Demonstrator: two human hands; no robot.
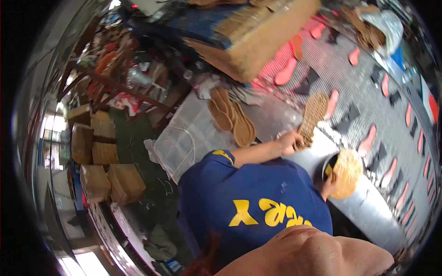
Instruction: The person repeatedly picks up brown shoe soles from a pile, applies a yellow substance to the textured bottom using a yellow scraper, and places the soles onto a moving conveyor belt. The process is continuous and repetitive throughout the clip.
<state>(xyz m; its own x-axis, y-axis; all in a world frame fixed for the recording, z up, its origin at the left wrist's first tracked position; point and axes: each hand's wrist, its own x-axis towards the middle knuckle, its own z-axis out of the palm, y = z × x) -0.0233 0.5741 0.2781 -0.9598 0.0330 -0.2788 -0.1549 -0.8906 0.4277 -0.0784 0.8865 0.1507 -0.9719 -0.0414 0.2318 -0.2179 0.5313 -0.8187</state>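
My left hand point(289, 142) is closed round the near end of a brown shoe sole point(313, 112), whose patterned face shows. The sole is held up over the metal ledge beside a mesh conveyor belt. My right hand point(328, 187) is at a dark round pot point(332, 162) with a pale yellow, crusted mass point(349, 172) along its side. Its fingers look curled at a small yellow piece point(328, 170), and what they grip is partly hidden. To the left, a few brown soles point(243, 125) lie on a plastic-covered surface point(184, 133).
Pink foot-shaped pieces point(367, 141) and black pieces point(347, 120) lie in rows on the grey mesh belt point(340, 60). A large cardboard-covered block point(253, 46) stands over the belt's far left side. Cardboard boxes point(125, 184) are stacked on the left floor, near a metal frame rack point(115, 83).
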